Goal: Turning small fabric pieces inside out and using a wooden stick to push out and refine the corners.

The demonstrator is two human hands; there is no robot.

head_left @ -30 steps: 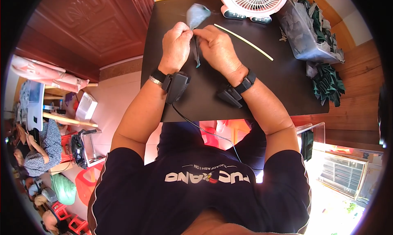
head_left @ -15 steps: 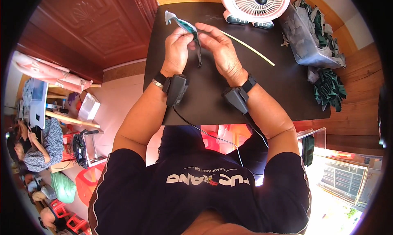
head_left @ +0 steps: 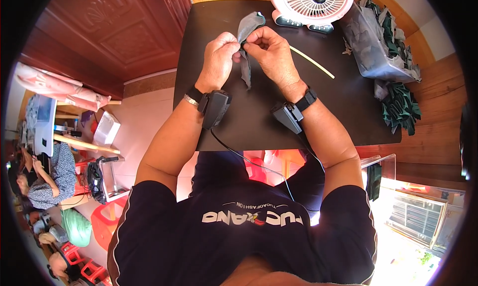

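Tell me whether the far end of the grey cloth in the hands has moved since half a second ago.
Yes. The far end of the grey cloth has swung right, closer to the pink-and-white fan.

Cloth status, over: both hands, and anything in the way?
Left hand, right hand pinching cloth mid-length. Both ends loose. Strip partly behind right hand, apart from cloth.

The left hand [head_left: 217,59] and right hand [head_left: 275,59] are facing each other closely, fingers [head_left: 262,33] pinching against thumbs [head_left: 232,48].
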